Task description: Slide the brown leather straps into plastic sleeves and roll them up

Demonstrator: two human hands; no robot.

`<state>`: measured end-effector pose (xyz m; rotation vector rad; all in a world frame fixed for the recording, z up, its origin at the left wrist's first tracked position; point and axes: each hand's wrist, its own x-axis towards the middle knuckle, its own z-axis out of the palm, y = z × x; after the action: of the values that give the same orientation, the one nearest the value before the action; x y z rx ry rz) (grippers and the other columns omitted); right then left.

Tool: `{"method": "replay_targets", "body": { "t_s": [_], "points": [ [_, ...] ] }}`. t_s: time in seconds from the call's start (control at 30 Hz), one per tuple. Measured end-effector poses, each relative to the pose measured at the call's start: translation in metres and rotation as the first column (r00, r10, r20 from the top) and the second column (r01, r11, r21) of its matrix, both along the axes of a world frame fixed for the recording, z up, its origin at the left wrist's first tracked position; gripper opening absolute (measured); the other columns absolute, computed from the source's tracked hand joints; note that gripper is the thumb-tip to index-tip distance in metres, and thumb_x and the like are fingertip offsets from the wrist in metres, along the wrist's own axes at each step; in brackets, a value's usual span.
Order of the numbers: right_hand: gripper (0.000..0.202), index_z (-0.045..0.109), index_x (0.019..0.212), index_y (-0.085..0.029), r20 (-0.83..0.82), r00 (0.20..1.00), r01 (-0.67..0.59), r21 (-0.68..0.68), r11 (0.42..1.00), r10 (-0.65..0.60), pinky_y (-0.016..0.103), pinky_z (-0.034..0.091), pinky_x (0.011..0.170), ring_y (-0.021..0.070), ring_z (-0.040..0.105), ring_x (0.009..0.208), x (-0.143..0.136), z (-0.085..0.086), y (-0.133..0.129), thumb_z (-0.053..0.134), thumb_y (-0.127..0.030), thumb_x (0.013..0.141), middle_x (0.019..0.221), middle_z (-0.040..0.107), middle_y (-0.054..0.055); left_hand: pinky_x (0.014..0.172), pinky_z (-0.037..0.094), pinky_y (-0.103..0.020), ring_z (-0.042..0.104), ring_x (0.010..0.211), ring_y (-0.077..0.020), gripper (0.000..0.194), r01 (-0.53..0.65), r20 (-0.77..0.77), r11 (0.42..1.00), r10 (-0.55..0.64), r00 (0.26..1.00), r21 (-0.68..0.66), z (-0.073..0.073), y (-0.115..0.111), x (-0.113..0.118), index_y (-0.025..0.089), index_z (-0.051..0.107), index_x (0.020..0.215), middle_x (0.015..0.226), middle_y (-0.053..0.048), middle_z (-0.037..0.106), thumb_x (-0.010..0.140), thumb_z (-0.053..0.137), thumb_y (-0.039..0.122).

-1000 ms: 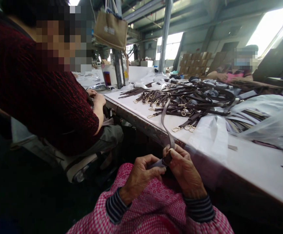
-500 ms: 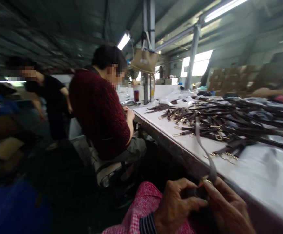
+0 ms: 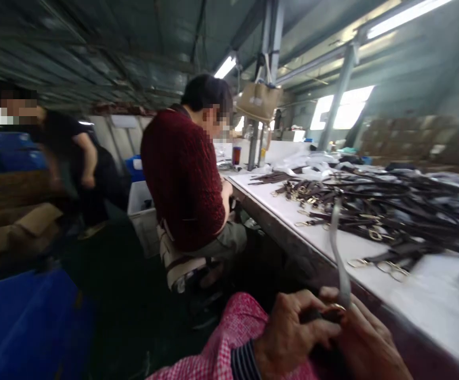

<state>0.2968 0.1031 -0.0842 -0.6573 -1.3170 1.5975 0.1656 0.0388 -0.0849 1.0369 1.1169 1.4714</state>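
A thin dark strap (image 3: pixel 343 274) rises in a curve from between my hands toward the table, its upper stretch catching the light. At its lower end a gold-coloured metal ring (image 3: pixel 334 307) shows between my fingers. My left hand (image 3: pixel 287 332) is closed, thumb and forefinger pinching a dark part of the strap near the ring. Wrapped round the strap's base, my right hand (image 3: pixel 372 340) is closed too. The ring's lower side and the strap's lower end are hidden by my fingers. Both hands are over my lap, beside the table edge.
On the white table (image 3: pixel 277 211) lies a heap of dark straps (image 3: pixel 372 203) with gold rings and clasps. A person in dark red (image 3: pixel 185 174) sits ahead at the same table. Another person in black (image 3: pixel 71 148) bends at the left, near cardboard boxes (image 3: pixel 31 227) and a blue container (image 3: pixel 31 322).
The view has turned left, so the table and seated person appear further right. The person in black has bent lower. My hands stay closed on the strap, with the ring slightly shifted.
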Motion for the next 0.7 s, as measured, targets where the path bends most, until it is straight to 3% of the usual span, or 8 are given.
{"method": "replay_targets", "body": {
  "t_s": [0.13, 0.27, 0.37, 0.43, 0.53, 0.6, 0.7],
  "points": [
    [0.023, 0.079, 0.093, -0.024, 0.021, 1.000, 0.025, -0.103, 0.994, -0.023, 0.028, 0.049, 0.059, 0.0184, 0.061, 0.068, -0.005, 0.003, -0.003, 0.080, -0.046, 0.085, 0.080, 0.069, 0.004, 0.070, 0.047, -0.024, 0.060, 0.075, -0.0136, 0.022, -0.063, -0.071, 0.996, 0.067, 0.995, 0.060, -0.001, -0.001, -0.009, 0.016, 0.069, 0.090, 0.081, 0.000, 0.066, 0.081, 0.079, 0.033],
    [0.023, 0.076, 0.099, -0.021, 0.052, 0.999, -0.005, -0.058, 0.998, 0.008, 0.025, 0.042, 0.061, 0.0135, 0.051, 0.066, -0.006, -0.002, -0.002, 0.074, -0.043, 0.092, 0.079, 0.064, 0.001, 0.076, 0.052, -0.025, 0.063, 0.095, -0.0170, 0.041, -0.192, -0.013, 0.979, 0.194, 0.981, 0.070, -0.007, 0.003, -0.013, 0.021, 0.056, 0.102, 0.101, -0.001, 0.062, 0.073, 0.086, 0.026],
    [0.024, 0.072, 0.094, -0.019, 0.088, 0.995, -0.036, -0.037, 0.999, 0.039, 0.026, 0.042, 0.061, 0.0146, 0.052, 0.068, -0.006, -0.003, -0.002, 0.073, -0.043, 0.094, 0.080, 0.064, 0.002, 0.079, 0.056, -0.029, 0.064, 0.104, -0.0209, 0.053, -0.168, -0.010, 0.985, 0.169, 0.986, 0.049, -0.006, 0.005, -0.015, 0.024, 0.053, 0.114, 0.112, -0.004, 0.061, 0.074, 0.086, 0.027],
    [0.025, 0.068, 0.085, -0.019, 0.087, 0.996, -0.010, -0.044, 0.999, 0.014, 0.026, 0.041, 0.060, 0.0145, 0.052, 0.068, -0.005, -0.002, -0.002, 0.074, -0.042, 0.093, 0.075, 0.062, 0.000, 0.082, 0.056, -0.031, 0.064, 0.108, -0.0223, 0.058, -0.092, -0.026, 0.995, 0.093, 0.995, 0.039, -0.005, 0.006, -0.019, 0.024, 0.051, 0.121, 0.118, -0.006, 0.061, 0.076, 0.086, 0.030],
    [0.030, 0.063, 0.076, -0.019, 0.097, 0.993, 0.072, -0.035, 0.997, -0.068, 0.025, 0.040, 0.059, 0.0129, 0.051, 0.064, -0.001, 0.003, -0.004, 0.075, -0.041, 0.092, 0.067, 0.058, -0.002, 0.090, 0.051, -0.032, 0.065, 0.108, -0.0224, 0.057, 0.173, -0.080, 0.985, -0.173, 0.982, -0.010, -0.005, 0.008, -0.029, 0.020, 0.056, 0.124, 0.117, -0.008, 0.068, 0.078, 0.085, 0.033],
    [0.031, 0.063, 0.073, -0.019, 0.090, 0.991, 0.101, -0.025, 0.995, -0.098, 0.025, 0.043, 0.061, 0.0132, 0.054, 0.065, 0.003, 0.006, -0.005, 0.077, -0.040, 0.091, 0.070, 0.062, -0.001, 0.083, 0.049, -0.029, 0.066, 0.092, -0.0193, 0.045, 0.336, -0.086, 0.937, -0.344, 0.935, -0.097, -0.007, 0.009, -0.035, 0.015, 0.063, 0.113, 0.102, -0.006, 0.072, 0.080, 0.083, 0.038],
    [0.020, 0.071, 0.084, -0.019, 0.008, 0.997, 0.072, -0.062, 0.995, -0.072, 0.025, 0.049, 0.069, 0.0149, 0.061, 0.076, 0.006, 0.007, 0.001, 0.079, -0.036, 0.089, 0.086, 0.071, 0.002, 0.069, 0.043, -0.025, 0.058, 0.070, -0.0129, 0.032, 0.390, -0.111, 0.906, -0.410, 0.906, -0.164, -0.012, 0.005, -0.040, 0.013, 0.066, 0.089, 0.077, -0.002, 0.066, 0.087, 0.074, 0.044]
  ]
}}
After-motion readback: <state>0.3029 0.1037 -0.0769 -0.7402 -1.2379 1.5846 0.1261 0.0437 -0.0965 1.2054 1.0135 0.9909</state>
